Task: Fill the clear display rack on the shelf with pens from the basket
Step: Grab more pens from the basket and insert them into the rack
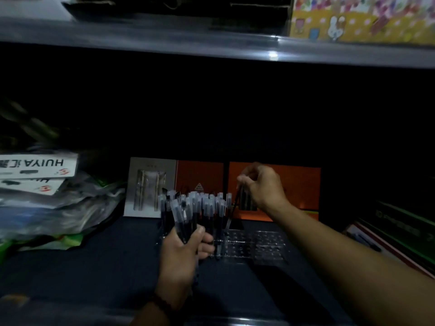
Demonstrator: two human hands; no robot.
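The left hand [186, 245] is closed around a bundle of pens [186, 212], caps up, just in front of the left part of the rack [256, 243]. Held there, it likely serves as a ready supply, so that the other hand need only reach across. The right hand [261, 184] is over the rack's middle, fingers pinched on the top of a single pen [236, 201], which hangs down at a slant toward the rack; gripping by the top end leaves the lower end free to find a hole, it seems.

The rack sits on the dark shelf [94, 267], near the middle. Its left part already holds a crowd of upright pens [211, 203], while the holes to the right look empty, so filling appears to run left to right. The basket is not in view.

A white box [37, 164] at far left reads "HUYA" upside down, with characters too blurred to read. The orange boxes [294, 184] behind the rack carry marks that cannot be made out. A grey pack [150, 184] stands to their left.
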